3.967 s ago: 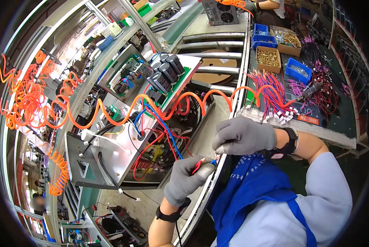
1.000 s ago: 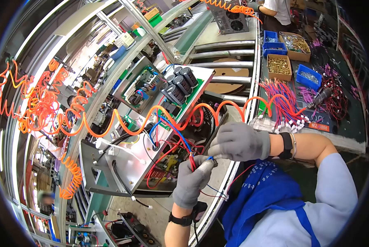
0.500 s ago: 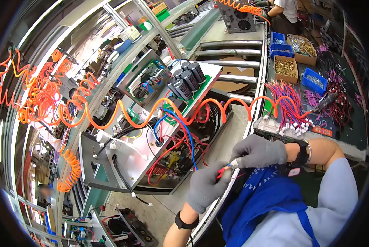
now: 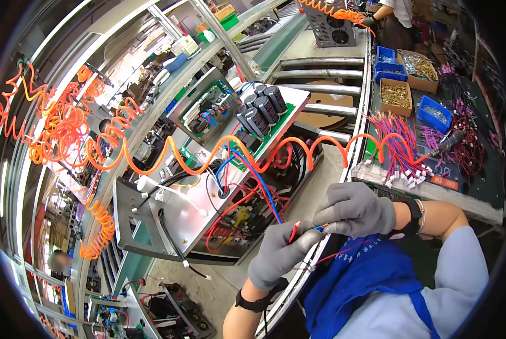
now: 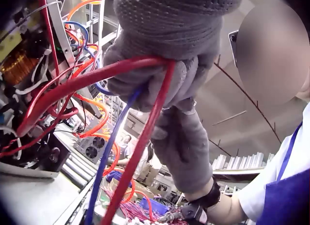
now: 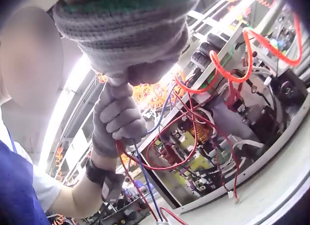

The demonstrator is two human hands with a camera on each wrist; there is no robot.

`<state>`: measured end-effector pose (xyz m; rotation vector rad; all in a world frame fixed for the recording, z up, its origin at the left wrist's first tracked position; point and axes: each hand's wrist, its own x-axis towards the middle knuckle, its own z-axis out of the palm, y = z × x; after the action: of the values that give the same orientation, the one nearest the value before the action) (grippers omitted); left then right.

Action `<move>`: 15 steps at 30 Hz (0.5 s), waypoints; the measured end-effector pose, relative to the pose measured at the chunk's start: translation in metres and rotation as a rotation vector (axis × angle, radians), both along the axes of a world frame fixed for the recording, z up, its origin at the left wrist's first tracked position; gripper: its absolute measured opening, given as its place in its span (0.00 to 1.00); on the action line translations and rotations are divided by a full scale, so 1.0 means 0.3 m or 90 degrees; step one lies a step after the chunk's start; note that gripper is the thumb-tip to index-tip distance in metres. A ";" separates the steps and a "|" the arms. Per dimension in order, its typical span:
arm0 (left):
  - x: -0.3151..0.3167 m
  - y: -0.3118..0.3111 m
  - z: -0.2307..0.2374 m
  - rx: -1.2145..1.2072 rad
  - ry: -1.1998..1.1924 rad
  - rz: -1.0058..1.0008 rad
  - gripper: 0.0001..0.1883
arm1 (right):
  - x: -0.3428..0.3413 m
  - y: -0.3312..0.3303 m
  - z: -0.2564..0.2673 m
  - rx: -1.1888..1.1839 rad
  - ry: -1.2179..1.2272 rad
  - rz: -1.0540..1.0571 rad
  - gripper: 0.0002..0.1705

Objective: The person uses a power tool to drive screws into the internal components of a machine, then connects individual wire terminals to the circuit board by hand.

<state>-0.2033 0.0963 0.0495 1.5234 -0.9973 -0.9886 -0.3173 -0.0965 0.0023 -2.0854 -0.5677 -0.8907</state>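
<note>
Both hands wear grey gloves and meet just over the bench edge. The left hand (image 4: 281, 252) grips a red wire (image 4: 294, 230) and a blue wire (image 4: 274, 206); in the left wrist view the thick red wire (image 5: 97, 78) bends through its fingers, beside the blue wire (image 5: 109, 152). Close against its fingertips, the right hand (image 4: 357, 210) pinches the bare end of the blue wire. The fingertips overlap in the right wrist view, so the joint itself is hidden. Wires lead back to an open metal chassis (image 4: 179, 217) with boards and black capacitors (image 4: 264, 107).
An orange coiled air hose (image 4: 230, 141) crosses over the chassis. Rollers (image 4: 321, 74) lie behind it. On the right bench are red and purple wire bundles (image 4: 393, 141), a brass parts box (image 4: 396, 96), blue bins (image 4: 433, 114) and a screwdriver (image 4: 449, 141). Another person works at the back.
The hands have shifted slightly right in view and come together at the wire ends. The red wire end now stands up from the left hand. The whole scene has shifted right with the head.
</note>
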 end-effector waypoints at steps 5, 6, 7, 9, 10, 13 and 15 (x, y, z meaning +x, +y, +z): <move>0.006 -0.002 -0.043 0.003 -0.051 -0.014 0.14 | -0.016 0.007 0.010 -0.013 0.057 -0.073 0.08; -0.001 -0.004 -0.054 0.003 -0.110 -0.006 0.14 | -0.028 0.018 0.003 0.042 0.112 -0.077 0.07; -0.011 -0.003 -0.067 0.003 -0.167 0.002 0.14 | -0.037 0.029 -0.005 0.099 0.167 -0.081 0.06; -0.022 0.003 -0.097 -0.025 -0.287 -0.005 0.15 | -0.047 0.046 -0.018 0.230 0.298 -0.055 0.07; -0.024 0.007 -0.097 0.012 -0.393 -0.033 0.15 | -0.052 0.049 -0.022 0.296 0.363 -0.042 0.08; 0.011 0.036 -0.192 -0.062 -0.493 0.059 0.14 | -0.045 0.023 -0.067 0.268 0.435 0.003 0.13; 0.070 0.075 -0.197 -0.141 -0.309 0.236 0.16 | -0.040 0.022 -0.098 0.233 0.318 0.002 0.16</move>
<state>-0.1823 0.1189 -0.0097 1.7142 -1.0587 -0.2402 -0.3292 -0.0898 -0.0271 -1.8667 -0.1285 -0.4019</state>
